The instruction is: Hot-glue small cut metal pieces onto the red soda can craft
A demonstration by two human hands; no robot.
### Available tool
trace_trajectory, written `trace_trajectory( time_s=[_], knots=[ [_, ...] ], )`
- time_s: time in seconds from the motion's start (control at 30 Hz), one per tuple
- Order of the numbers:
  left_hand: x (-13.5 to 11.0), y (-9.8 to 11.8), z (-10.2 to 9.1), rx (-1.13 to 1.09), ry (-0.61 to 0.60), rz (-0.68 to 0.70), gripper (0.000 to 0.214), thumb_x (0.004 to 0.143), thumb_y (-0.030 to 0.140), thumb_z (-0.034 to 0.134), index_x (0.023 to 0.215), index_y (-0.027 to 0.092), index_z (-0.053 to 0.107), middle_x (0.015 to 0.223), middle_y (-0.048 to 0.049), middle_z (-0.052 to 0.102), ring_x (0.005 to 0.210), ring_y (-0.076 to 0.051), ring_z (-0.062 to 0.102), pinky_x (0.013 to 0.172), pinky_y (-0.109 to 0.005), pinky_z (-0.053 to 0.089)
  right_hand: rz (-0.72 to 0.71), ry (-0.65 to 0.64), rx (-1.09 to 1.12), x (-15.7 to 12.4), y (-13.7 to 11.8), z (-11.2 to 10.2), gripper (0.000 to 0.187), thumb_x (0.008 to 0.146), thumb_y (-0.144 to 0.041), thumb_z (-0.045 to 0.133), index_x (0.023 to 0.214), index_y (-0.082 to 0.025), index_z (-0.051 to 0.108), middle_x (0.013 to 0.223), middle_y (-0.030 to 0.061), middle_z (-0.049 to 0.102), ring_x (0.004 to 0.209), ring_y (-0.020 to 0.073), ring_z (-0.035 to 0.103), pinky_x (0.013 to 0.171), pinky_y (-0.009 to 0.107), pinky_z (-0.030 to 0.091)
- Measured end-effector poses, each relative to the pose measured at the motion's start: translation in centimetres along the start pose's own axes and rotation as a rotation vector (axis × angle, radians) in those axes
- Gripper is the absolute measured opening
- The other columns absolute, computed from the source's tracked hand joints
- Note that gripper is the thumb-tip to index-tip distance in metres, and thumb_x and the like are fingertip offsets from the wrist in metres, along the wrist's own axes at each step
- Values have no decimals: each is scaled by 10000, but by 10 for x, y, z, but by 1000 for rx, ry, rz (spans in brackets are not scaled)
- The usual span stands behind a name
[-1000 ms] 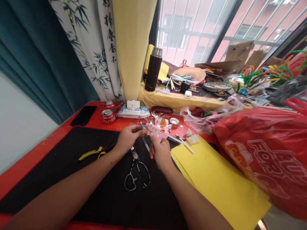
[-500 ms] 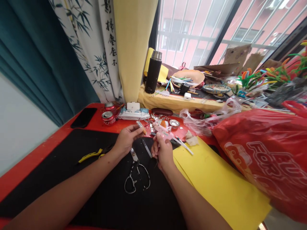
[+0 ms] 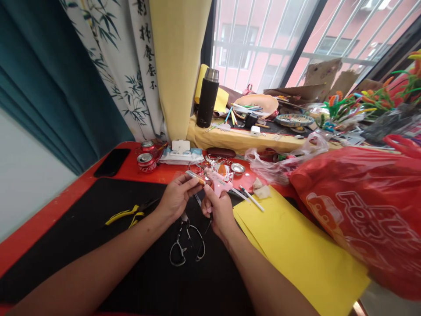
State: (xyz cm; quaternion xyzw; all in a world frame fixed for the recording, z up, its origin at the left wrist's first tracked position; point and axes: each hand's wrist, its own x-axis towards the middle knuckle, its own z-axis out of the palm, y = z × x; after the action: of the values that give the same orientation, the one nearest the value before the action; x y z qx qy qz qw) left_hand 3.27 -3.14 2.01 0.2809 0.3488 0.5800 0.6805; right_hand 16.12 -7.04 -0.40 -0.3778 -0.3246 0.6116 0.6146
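Note:
My left hand (image 3: pixel 177 197) pinches a short tan stick (image 3: pixel 194 177) with a shiny end between thumb and fingers. My right hand (image 3: pixel 219 210) grips a small pink glue gun (image 3: pixel 215 183), and the stick's tip lies right beside the gun. Below both hands, large black-handled scissors (image 3: pixel 186 245) lie on the black mat (image 3: pixel 66 259). Yellow-handled pliers (image 3: pixel 126 215) rest further left on that mat.
A yellow paper sheet (image 3: pixel 296 250) and a bulging red plastic bag (image 3: pixel 362 215) lie to the right. Cola cans (image 3: pixel 146 162), a phone (image 3: pixel 112 162) and a wipes pack (image 3: pixel 180 156) sit beyond the mat. A thermos (image 3: pixel 208 98) and craft clutter line the windowsill.
My hands have drawn closer together. The tan stick now points right, with its tip beside the pink glue gun, and my right hand has raised the gun slightly.

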Motion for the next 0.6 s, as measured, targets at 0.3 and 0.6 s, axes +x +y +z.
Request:
trace_trajectory(
  time_s=[0.3, 0.6],
  knots=[
    [-7, -7, 4, -7, 3, -6, 443, 496, 334, 1143, 748, 151, 826, 827, -37, 845, 782, -143, 798, 770, -211, 687, 8, 27, 7, -1, -1, 1, 661, 783, -637, 941, 502, -229, 504, 390, -74, 415, 335, 80, 388, 339, 218, 243],
    [-1, -1, -10, 359, -104, 11, 500, 556, 444, 1100, 845, 156, 810, 815, -34, 832, 690, -168, 778, 718, -289, 676, -4, 51, 69, 0, -10, -1, 655, 760, -594, 960, 504, -236, 475, 404, -92, 380, 334, 75, 379, 328, 209, 217]
  ],
)
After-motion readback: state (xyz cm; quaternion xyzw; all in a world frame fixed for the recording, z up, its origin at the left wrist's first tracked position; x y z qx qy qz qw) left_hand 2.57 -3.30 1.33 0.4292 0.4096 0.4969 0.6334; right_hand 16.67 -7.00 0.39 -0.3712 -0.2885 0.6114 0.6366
